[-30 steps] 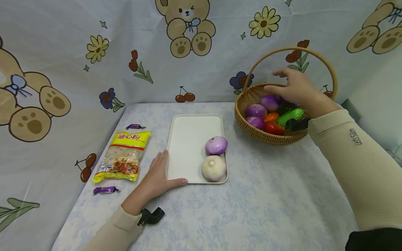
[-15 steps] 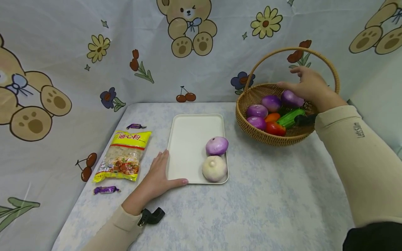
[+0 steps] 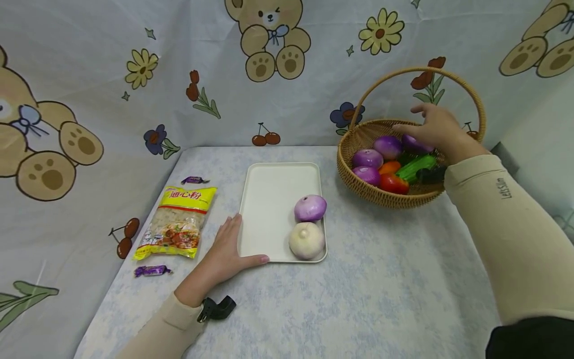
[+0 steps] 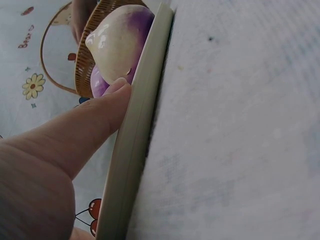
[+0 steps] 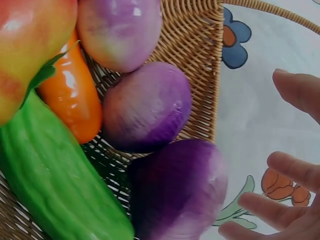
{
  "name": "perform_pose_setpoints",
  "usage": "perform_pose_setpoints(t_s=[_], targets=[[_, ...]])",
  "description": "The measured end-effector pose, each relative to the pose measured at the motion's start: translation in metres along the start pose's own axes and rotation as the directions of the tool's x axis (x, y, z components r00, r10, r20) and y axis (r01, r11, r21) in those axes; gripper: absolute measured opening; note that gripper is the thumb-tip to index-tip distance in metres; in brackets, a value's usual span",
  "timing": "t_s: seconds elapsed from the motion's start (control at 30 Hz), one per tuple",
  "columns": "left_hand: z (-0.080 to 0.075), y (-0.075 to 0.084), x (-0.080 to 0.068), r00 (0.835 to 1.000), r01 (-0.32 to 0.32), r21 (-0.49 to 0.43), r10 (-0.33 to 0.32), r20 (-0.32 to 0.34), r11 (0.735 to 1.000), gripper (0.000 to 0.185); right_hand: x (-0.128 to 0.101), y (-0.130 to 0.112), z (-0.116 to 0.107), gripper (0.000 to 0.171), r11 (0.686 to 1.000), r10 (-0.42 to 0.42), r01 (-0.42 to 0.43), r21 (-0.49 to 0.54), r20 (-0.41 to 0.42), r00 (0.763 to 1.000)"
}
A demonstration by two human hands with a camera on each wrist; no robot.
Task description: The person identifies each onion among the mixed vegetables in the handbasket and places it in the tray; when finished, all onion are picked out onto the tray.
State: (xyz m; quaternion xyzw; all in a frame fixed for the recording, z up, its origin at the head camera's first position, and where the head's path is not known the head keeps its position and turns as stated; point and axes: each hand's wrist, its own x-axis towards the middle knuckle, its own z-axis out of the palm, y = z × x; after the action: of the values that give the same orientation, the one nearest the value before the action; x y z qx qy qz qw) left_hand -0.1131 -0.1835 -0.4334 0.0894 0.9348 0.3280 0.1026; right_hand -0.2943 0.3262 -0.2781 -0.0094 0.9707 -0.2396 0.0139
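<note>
My left hand (image 3: 224,252) rests at the near left corner of a white tray (image 3: 273,209). Its fingers lie straight along the left side, and the thumb (image 4: 100,112) touches the near rim. At the tray's right side sit a purple onion (image 3: 310,208) and, nearer me, a white onion (image 3: 306,241). My right hand (image 3: 439,130) hovers above a wicker basket (image 3: 385,198), fingers spread and holding nothing. Closest to it is a purple onion (image 5: 180,190) at the basket's back, partly covered by the hand in the head view.
Inside the basket lie more purple onions (image 5: 147,107), a red tomato-like vegetable (image 3: 394,184), an orange pepper (image 5: 72,95) and a green cucumber-like vegetable (image 5: 55,170). Its tall handle (image 3: 475,99) arches overhead. A yellow pasta bag (image 3: 177,222) lies left, between purple-wrapped candies (image 3: 152,270).
My right hand has shifted right over the basket, then dipped slightly back left, still holding nothing. The left hand and tray stay put.
</note>
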Motion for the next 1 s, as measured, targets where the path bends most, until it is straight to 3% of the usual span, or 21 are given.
perform_pose_setpoints(t_s=[0.3,0.57,1.0], targets=[[0.001,-0.001,0.001,1.000,0.011,0.005,-0.011,0.004,1.000,0.142,0.001,0.002,0.008,0.090,1.000,0.013,-0.013,-0.025,-0.013,1.000],[0.001,0.001,0.001,1.000,0.016,0.001,-0.016,0.008,1.000,0.141,0.000,0.004,0.016,0.090,0.999,0.040,-0.040,0.024,-0.003,0.999],[0.001,0.000,0.001,1.000,0.008,-0.004,-0.008,0.003,1.000,0.141,-0.002,0.005,0.024,0.065,0.999,0.046,-0.047,-0.007,-0.043,0.998]])
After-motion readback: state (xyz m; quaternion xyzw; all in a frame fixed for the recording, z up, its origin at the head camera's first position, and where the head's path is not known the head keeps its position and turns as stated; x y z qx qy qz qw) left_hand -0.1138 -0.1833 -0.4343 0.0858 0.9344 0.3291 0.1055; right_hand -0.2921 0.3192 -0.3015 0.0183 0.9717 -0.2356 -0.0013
